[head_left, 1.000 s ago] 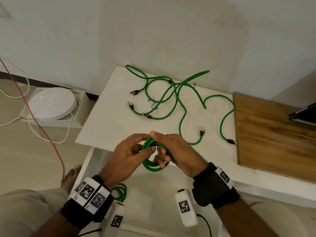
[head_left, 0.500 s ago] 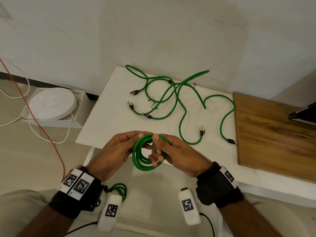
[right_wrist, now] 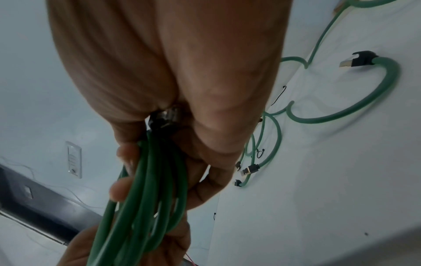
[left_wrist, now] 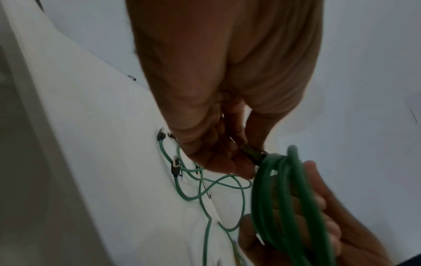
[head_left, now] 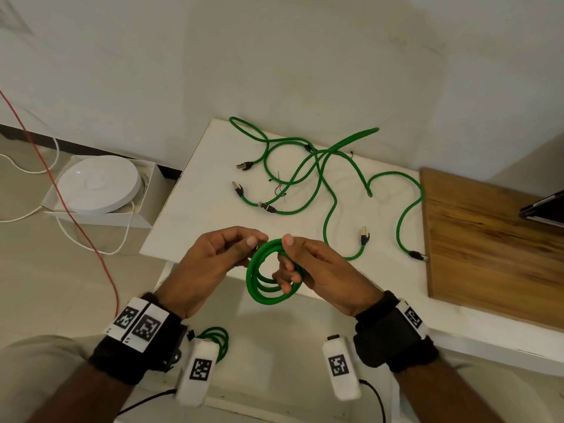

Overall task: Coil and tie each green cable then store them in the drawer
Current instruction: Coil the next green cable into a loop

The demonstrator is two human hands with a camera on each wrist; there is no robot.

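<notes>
A coiled green cable (head_left: pixel 259 290) hangs in the air over the table's front edge, held between both hands. My right hand (head_left: pixel 287 264) grips the coil's right side, fingers through the loop and thumb on top; in the right wrist view the strands (right_wrist: pixel 148 198) and a plug (right_wrist: pixel 165 115) sit in its grip. My left hand (head_left: pixel 247 250) pinches the cable's plug end (left_wrist: pixel 252 153) at the coil's top left. Loose green cables (head_left: pixel 305 178) lie tangled on the white table (head_left: pixel 189 215). Another coiled cable (head_left: pixel 218 340) lies in the open drawer (head_left: pixel 274 346) below.
Thin black ties (head_left: pixel 279 187) lie among the loose cables. A wooden board (head_left: pixel 488 239) covers the table's right part, with a dark device (head_left: pixel 546 206) at its far edge. A white round device in a box (head_left: pixel 97 184) and a red cord (head_left: pixel 76 209) are on the floor at left.
The hands have drawn slightly apart and risen. The coil has turned more open towards me, and the left hand has shifted from over the coil to its top left edge.
</notes>
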